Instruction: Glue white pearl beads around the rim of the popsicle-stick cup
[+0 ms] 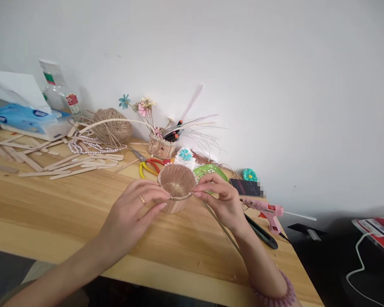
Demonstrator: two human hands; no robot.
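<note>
Presently both hands are closed on a small cup (pixel 177 186) built of wooden sticks, held just above the table (pixel 83 200) near its middle. The left hand (pixel 132 209), a ring on one finger, pinches the rim at nine o'clock; the right hand (pixel 222 198) pinches it at three o'clock. The cup tilts toward the viewer, its mouth open and its inside glistening, possibly with glue.

Risks noted:
- Grip is by fingertips on the rim only; an uneven squeeze could, in my judgement, spring the stick wall apart.
- A thin rod (pixel 222 228) runs under the right wrist toward five o'clock; a shift of the forearm could snag it.
- The pink glue gun (pixel 269 212) lies near the right hand at four o'clock, nozzle outward; whether it is hot cannot be told.
- Scissors (pixel 149 165) lie just behind the cup at eleven o'clock, loose sticks (pixel 67 164) farther off at ten.
</note>
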